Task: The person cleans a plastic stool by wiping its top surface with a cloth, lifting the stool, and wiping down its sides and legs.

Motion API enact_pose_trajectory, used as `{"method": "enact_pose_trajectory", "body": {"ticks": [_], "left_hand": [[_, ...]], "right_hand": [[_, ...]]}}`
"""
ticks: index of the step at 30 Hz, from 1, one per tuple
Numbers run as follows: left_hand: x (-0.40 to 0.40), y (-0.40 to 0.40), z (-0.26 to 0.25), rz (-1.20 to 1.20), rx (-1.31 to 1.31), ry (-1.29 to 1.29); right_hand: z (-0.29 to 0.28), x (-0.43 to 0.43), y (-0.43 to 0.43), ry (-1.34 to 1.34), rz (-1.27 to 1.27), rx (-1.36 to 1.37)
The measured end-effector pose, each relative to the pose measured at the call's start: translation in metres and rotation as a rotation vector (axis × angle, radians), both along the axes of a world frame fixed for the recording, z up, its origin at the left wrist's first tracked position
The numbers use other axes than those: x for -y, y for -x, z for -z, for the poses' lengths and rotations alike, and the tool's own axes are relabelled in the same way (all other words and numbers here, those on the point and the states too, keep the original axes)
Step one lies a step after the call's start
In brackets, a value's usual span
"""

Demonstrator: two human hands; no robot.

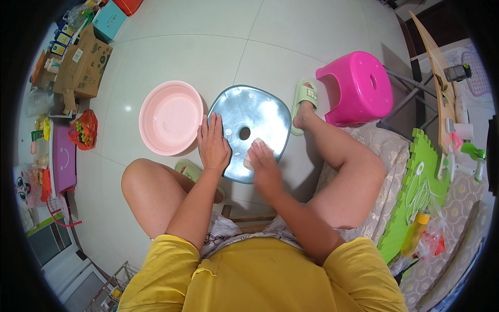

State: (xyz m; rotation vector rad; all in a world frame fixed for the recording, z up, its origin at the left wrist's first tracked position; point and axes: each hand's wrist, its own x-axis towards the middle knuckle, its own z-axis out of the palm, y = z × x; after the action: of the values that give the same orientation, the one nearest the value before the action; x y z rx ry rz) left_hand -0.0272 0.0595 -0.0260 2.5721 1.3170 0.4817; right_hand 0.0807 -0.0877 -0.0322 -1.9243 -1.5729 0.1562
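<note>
A dark teal plastic stool point(259, 105) with a round hole in its seat stands on the tiled floor before me. My left hand point(213, 142) lies flat along the seat's left edge, fingers extended, holding nothing. Under the fingers of my right hand point(266, 167) is a bunched pale cloth point(248, 160), pressed on the seat near its lower right edge. Part of the cloth is hidden by that hand, which is slightly blurred. Close to the stool's left side sits a pink plastic basin point(171, 117), which seems to hold some clear water.
A bright pink stool point(370, 89) stands at the right, near a folding-leg table point(432, 66). At the left are a cardboard box point(87, 64), a red plastic bag point(89, 140) with green fruit and a purple bin point(64, 158). Green foam mats point(397, 218) lie at the right.
</note>
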Motion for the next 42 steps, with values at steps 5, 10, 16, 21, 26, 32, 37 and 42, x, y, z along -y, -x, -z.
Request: {"method": "enact_pose_trajectory", "body": {"ticks": [5,10,16,21,26,32,37,42], "left_hand": [[0.000,0.000,-0.001,0.001,-0.013,0.009],[0.000,0.000,-0.002,0.010,0.003,0.010],[-0.002,0.002,0.002,0.009,0.095,0.052],[-0.003,0.007,0.007,0.007,0.211,0.096],[-0.002,0.008,0.008,-0.001,0.281,0.117],[-0.001,0.005,0.005,-0.006,0.254,0.094],[-0.001,0.005,0.005,-0.014,0.240,0.081],[-0.002,0.004,0.006,-0.019,0.243,0.055]], "right_hand": [[0.006,-0.036,-0.038,-0.055,0.176,0.037],[0.001,-0.081,-0.067,0.141,0.209,0.077],[0.005,-0.106,-0.033,0.166,0.038,-0.003],[0.004,-0.083,-0.004,0.074,-0.178,0.047],[-0.002,-0.069,-0.004,-0.016,-0.309,-0.103],[0.006,-0.106,-0.043,0.046,-0.079,-0.020],[-0.002,-0.112,-0.085,0.084,0.119,0.135],[0.002,-0.063,-0.083,0.092,0.218,0.148]]}}
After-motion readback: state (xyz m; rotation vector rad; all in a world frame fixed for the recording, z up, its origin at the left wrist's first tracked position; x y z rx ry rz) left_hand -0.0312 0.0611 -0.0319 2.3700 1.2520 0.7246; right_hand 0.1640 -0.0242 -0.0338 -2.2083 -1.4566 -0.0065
